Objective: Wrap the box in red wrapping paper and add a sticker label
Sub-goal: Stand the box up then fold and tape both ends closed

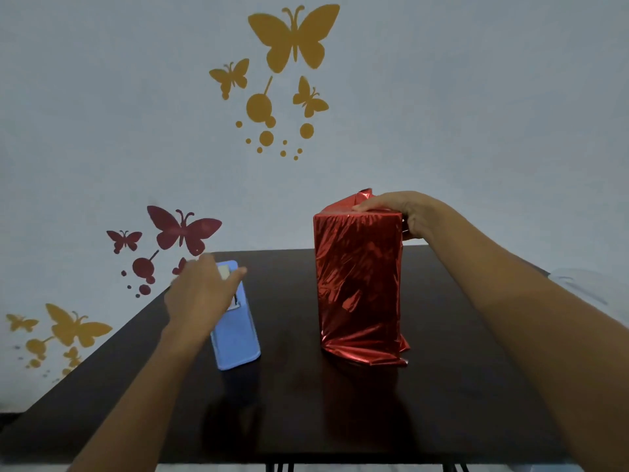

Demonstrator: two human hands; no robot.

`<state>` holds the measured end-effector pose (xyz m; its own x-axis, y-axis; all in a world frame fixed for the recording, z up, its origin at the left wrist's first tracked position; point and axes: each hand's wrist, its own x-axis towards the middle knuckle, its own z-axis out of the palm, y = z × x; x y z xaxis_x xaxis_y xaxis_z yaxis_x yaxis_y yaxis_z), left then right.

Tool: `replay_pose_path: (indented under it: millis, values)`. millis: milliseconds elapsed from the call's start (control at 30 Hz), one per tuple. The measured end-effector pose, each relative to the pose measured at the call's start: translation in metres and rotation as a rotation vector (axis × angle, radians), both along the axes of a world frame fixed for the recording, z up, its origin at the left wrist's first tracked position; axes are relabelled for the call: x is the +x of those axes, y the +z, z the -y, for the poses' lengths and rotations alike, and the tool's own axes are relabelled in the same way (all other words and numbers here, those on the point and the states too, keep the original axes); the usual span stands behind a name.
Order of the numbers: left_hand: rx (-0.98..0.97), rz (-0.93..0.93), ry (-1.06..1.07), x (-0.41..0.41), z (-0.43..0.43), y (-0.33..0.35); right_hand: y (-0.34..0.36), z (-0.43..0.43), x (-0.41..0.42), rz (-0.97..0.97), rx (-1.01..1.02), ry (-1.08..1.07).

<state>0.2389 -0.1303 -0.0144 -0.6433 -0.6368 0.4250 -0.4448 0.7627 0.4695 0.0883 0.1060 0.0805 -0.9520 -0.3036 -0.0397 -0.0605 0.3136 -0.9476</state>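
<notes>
Step, by the look of it: fetching tape to fix the top fold while pinning that fold down.

Working over a dark table (306, 420). Nearest, on the left, reaching the left hand (199, 294) across the blue tape dispenser (236, 338), fingertips arriving at its far, raised end. Blurring too much to tell whether pinching tape or hanging apart. Probably best done by drawing out a short strip, pulling it down against the cutter rather than sideways, and watching for the dispenser sliding, lying loose on the table with no hand free to steady it.

Farther in, right of centre, standing the box (357, 277) upright on the table, well apart from the dispenser. Already sleeving it in red wrapping paper (367, 352), with a loose skirt of foil spreading at the base, not yet folded under.

At the top, clamping with the right hand (405, 212): fingers lying flat across the folded paper, thumb hooking down the right face. Keeping that pressure steady, guarding against slick foil springing open before the tape lands. Leaving a bare strip of seam beside the fingertips for sticking. Avoiding leaning hard on so tall a box, likely tipping easily.

Beyond, facing butterfly decals (294, 35) on a pale wall.
</notes>
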Motion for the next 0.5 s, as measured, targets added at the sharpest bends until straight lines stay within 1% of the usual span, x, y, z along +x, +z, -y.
replay_pose_path:
  millis: [33,100,133,200,267,400,433,500]
  values:
    - [0.052,0.015,0.027,0.011,0.004,-0.016,-0.001,0.001,0.000,0.004,0.003,0.002]
    - [0.266,0.014,0.017,0.025,-0.002,-0.038,-0.002,0.001,-0.002,0.003,0.005,0.001]
    - [0.366,-0.008,0.007,0.028,-0.008,-0.045,-0.002,0.001,-0.002,-0.004,0.004,-0.003]
    - [0.466,-0.096,0.005,0.029,-0.023,-0.052,-0.003,0.000,-0.006,-0.012,-0.006,-0.008]
    - [0.478,-0.171,0.019,0.022,-0.037,-0.059,-0.003,0.001,-0.007,-0.005,-0.003,-0.014]
    - [0.415,-0.302,0.124,0.002,-0.053,-0.072,-0.004,0.003,-0.006,0.016,0.008,-0.015]
    - [0.407,-0.324,0.132,0.001,-0.050,-0.073,-0.005,0.003,-0.005,0.019,0.003,-0.015]
    - [0.428,-0.297,0.105,0.002,-0.035,-0.072,-0.005,0.003,-0.005,0.025,-0.017,-0.022]
